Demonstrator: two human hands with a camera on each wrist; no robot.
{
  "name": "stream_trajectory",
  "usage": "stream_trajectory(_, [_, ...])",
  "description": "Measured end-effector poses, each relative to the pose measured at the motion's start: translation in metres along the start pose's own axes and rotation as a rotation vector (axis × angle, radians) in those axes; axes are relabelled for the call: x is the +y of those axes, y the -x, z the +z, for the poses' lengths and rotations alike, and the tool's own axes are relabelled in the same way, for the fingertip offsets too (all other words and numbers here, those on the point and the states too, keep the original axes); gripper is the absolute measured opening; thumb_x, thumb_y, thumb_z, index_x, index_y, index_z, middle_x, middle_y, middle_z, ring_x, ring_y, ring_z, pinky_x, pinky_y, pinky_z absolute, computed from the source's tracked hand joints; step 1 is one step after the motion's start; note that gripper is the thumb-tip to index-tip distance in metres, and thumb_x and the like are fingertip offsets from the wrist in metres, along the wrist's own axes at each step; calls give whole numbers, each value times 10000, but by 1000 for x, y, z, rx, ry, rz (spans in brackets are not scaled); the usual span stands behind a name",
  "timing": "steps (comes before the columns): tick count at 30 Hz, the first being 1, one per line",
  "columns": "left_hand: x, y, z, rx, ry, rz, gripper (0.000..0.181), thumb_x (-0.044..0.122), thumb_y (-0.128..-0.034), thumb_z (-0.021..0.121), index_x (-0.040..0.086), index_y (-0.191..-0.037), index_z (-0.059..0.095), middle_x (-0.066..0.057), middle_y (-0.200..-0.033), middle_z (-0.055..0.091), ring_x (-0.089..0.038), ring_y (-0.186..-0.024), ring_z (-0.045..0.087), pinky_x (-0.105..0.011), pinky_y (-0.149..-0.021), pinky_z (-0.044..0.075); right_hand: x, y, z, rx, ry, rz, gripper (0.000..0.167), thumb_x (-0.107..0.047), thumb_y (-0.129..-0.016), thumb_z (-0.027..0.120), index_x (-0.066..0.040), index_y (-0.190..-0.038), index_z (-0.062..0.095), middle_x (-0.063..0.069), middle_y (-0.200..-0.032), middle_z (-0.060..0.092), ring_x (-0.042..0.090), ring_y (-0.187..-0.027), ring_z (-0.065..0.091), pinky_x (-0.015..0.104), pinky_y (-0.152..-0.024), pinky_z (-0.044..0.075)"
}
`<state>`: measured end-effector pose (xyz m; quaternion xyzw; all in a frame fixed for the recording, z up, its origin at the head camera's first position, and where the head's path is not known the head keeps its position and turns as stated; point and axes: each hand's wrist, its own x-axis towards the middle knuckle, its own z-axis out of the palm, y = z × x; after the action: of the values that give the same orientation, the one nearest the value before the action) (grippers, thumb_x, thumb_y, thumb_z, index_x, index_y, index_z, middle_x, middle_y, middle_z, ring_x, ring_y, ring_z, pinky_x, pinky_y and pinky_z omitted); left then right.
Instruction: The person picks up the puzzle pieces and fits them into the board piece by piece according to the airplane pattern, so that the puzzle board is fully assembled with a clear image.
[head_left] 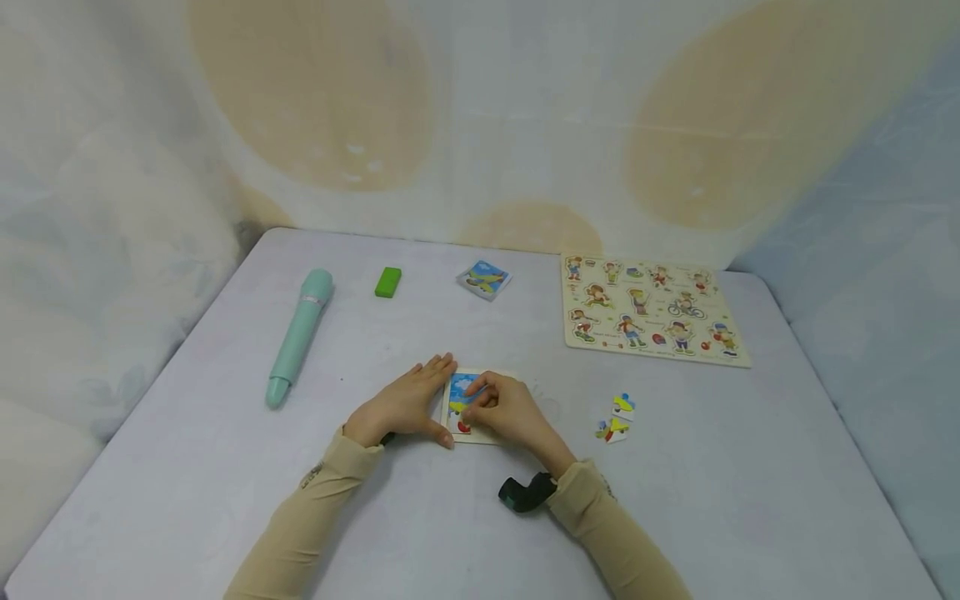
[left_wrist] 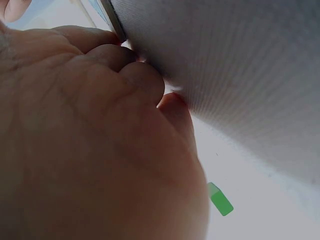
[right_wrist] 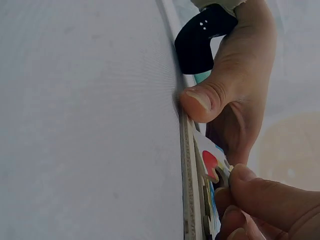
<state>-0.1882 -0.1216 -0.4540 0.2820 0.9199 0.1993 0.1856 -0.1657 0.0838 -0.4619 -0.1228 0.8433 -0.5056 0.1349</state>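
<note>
A small picture puzzle board (head_left: 458,400) lies in the middle of the table in the head view, its blue, yellow and red picture partly covered by the right hand. My left hand (head_left: 408,406) rests along the board's left side, fingers extended and thumb at the near edge. With thumb and fingertips, my right hand (head_left: 510,410) pinches a puzzle piece over the picture. The right wrist view shows that piece (right_wrist: 223,176) tilted at the board's surface, mostly hidden by the fingers. Loose puzzle pieces (head_left: 622,407) lie to the right of the right hand.
Left on the table is a mint-green tube-shaped object (head_left: 298,340). Toward the back sit a green block (head_left: 387,282) and a small airplane picture puzzle (head_left: 484,279). A large board with figure pieces (head_left: 651,329) lies at the back right. Patterned cloth hangs behind the table.
</note>
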Motion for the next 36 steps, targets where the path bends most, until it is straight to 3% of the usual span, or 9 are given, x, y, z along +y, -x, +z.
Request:
stream_trajectory(13, [1,2,-2,14,-5,11,1203,480,-643,863,-21,-1524,215,-166,-1618,169,-319,-1513,127,-499,-1234,154,-4,2,5,12,84,-23,225,-90,-784,778,-58,-972,659,20,-750,643,68,-595,523,157,-515,412])
stream_trajectory(20, [2,2,-2,14,1,14,1202,480,-645,860,-13,-1528,208,-160,-1621,159,-312,-1515,118,-498,-1234,152,-3,3,6,25,178,-88,264,-127,-765,810,-54,-965,654,-10,-657,602,42,-543,477,150,-479,368])
stream_trajectory(23, [1,2,-2,14,3,13,1202,482,-645,859,-12,-1527,209,-160,-1621,160,-313,-1515,117,-500,-1234,153,-4,4,5,16,151,-88,262,-124,-767,807,-52,-965,653,-2,-663,601,49,-547,479,154,-480,373])
stream_trajectory(26, [1,2,-1,12,2,12,1204,485,-644,859,-14,-1527,209,-161,-1620,161,-316,-1514,117,-502,-1233,153,-3,3,4,0,139,-77,223,-136,-796,781,-72,-984,679,-9,-670,594,51,-550,472,155,-485,367])
stream_trajectory(36, [1,1,-1,11,8,19,1208,490,-644,855,-10,-1530,203,-161,-1622,156,-317,-1515,110,-506,-1234,145,-3,2,7,2,258,-135,181,-204,-830,757,-152,-1003,750,-54,-611,568,29,-538,455,159,-482,345])
